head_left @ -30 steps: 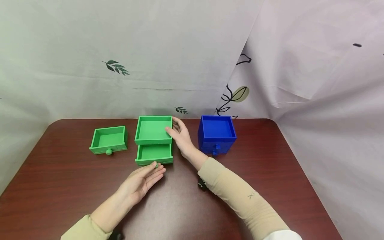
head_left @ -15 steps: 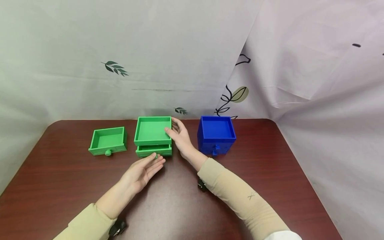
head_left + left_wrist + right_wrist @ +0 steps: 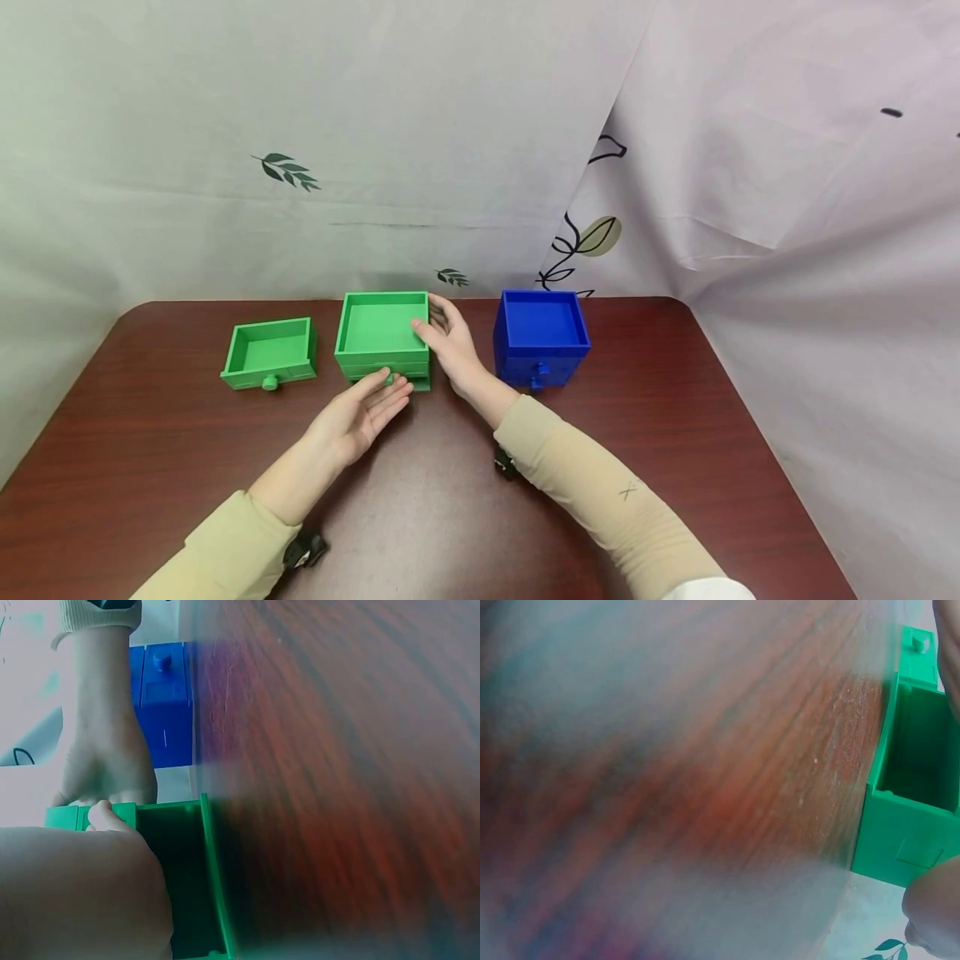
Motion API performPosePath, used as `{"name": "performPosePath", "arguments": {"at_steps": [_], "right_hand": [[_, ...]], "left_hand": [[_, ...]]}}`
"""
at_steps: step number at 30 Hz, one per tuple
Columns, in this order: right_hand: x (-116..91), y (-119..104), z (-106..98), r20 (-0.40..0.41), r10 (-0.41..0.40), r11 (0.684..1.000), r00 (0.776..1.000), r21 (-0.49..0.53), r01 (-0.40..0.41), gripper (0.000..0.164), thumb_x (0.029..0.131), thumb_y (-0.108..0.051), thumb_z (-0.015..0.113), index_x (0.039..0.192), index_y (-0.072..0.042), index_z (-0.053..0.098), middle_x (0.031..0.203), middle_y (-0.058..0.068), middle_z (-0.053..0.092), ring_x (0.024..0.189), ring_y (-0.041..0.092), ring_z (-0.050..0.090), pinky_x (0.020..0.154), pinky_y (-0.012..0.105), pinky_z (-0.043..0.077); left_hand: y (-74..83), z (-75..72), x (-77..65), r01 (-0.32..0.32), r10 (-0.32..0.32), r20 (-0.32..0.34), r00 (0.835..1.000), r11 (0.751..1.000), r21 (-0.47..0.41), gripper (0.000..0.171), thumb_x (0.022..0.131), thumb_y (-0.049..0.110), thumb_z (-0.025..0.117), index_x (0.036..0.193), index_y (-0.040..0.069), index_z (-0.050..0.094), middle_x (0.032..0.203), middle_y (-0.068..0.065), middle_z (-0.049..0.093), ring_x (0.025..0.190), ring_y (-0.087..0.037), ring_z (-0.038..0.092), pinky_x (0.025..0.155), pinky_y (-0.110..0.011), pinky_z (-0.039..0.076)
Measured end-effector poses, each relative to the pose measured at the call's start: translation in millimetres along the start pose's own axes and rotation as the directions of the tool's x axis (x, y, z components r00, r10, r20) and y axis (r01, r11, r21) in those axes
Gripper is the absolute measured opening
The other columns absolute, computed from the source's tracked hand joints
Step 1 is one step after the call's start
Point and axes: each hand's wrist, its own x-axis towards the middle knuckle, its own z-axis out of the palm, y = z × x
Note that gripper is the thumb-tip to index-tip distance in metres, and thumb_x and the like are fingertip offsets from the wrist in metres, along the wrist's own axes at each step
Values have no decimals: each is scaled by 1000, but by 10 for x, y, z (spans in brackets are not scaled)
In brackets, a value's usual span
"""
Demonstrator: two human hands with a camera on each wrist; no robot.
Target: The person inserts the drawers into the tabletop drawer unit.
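Observation:
In the head view, a small green drawer cabinet [image 3: 382, 323] with an open tray top stands at the table's back, left of centre. My left hand [image 3: 352, 423] pinches the knob [image 3: 389, 379] of its upper drawer, which sits flush in the cabinet. An open, drawerless slot [image 3: 187, 877] shows beneath that drawer in the left wrist view. My right hand [image 3: 453, 343] holds the cabinet's right side, thumb over the top rim and fingers along the outer wall. A loose green drawer [image 3: 272, 352] with a round knob lies to the left, nothing inside it.
A blue drawer cabinet [image 3: 543, 333] with two knobs stands to the right of my right hand. The dark red wooden table [image 3: 645, 433] has rounded back corners. A pale cloth [image 3: 450, 125] with leaf prints hangs behind it.
My left hand has moved away from me, pushing the green drawer from pulled out to fully inside the cabinet. The right hand has stayed in place on the cabinet's side.

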Motion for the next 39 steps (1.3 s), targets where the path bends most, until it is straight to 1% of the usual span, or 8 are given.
{"name": "performPosePath", "arguments": {"at_steps": [7, 13, 18, 20, 23, 27, 31, 39], "right_hand": [[-8, -9, -2, 6, 4, 1000, 1000, -6, -4, 64, 105, -8, 59, 162, 2, 33, 163, 25, 40, 157, 38, 37, 132, 48, 34], [-12, -3, -7, 13, -1, 1000, 1000, -9, 1, 64, 105, -8, 58, 162, 2, 33, 163, 25, 41, 157, 37, 37, 132, 48, 33], [-4, 9, -4, 20, -23, 1000, 1000, -11, 23, 63, 104, -7, 58, 161, 3, 34, 162, 26, 41, 156, 38, 38, 133, 47, 33], [-2, 14, -2, 19, -30, 999, 999, -11, 31, 63, 104, -7, 58, 161, 4, 34, 162, 26, 41, 156, 39, 38, 133, 46, 33], [-3, 13, -1, 14, -32, 999, 999, -11, 32, 63, 103, -6, 59, 161, 4, 35, 162, 26, 42, 156, 39, 38, 133, 46, 32], [-2, 8, 3, 14, -31, 999, 999, -20, 32, 63, 104, -6, 59, 161, 4, 34, 163, 26, 41, 157, 38, 38, 133, 46, 32], [5, 5, 0, 13, -29, 999, 999, -22, 29, 63, 104, -7, 59, 161, 3, 35, 164, 25, 41, 157, 38, 37, 133, 44, 32], [19, 23, -15, 5, -13, 1000, 1000, -14, 13, 63, 104, -6, 60, 161, 3, 35, 164, 25, 41, 157, 38, 37, 134, 44, 31]], "left_hand": [[1, -3, -2, 4, -4, -8, 1000, 1000, 15, 14, 113, 20, 52, 107, 16, 63, 105, 1, 75, 98, -10, 77, 97, -22, 62], [-5, -11, 3, 17, -17, -17, 1000, 1000, -3, 8, 112, 20, 54, 115, 15, 58, 106, 1, 76, 98, -9, 77, 98, -21, 61], [-27, -66, 1, 8, -8, -15, 1000, 1000, 14, 16, 111, 23, 56, 125, 14, 53, 110, 1, 75, 102, -10, 76, 102, -22, 60], [-38, -109, -8, 6, -6, -14, 1000, 999, 32, 21, 111, 24, 57, 128, 14, 50, 112, 0, 75, 103, -11, 76, 103, -22, 60], [-49, -190, -33, 7, -7, -7, 1000, 999, 51, 22, 111, 25, 57, 129, 12, 52, 113, -1, 75, 105, -11, 76, 104, -22, 59], [-34, -318, -95, 11, -12, 6, 1000, 998, 60, 15, 112, 23, 56, 117, 11, 63, 113, -1, 76, 105, -10, 76, 102, -22, 60], [11, -454, -168, 26, -26, 7, 1000, 999, 22, 21, 112, 18, 53, 105, 14, 72, 109, -2, 78, 102, -11, 78, 99, -23, 62], [106, -713, -272, 53, -54, -11, 999, 997, -52, 29, 113, 16, 48, 100, 11, 73, 106, -3, 80, 99, -14, 79, 97, -25, 63]]}}
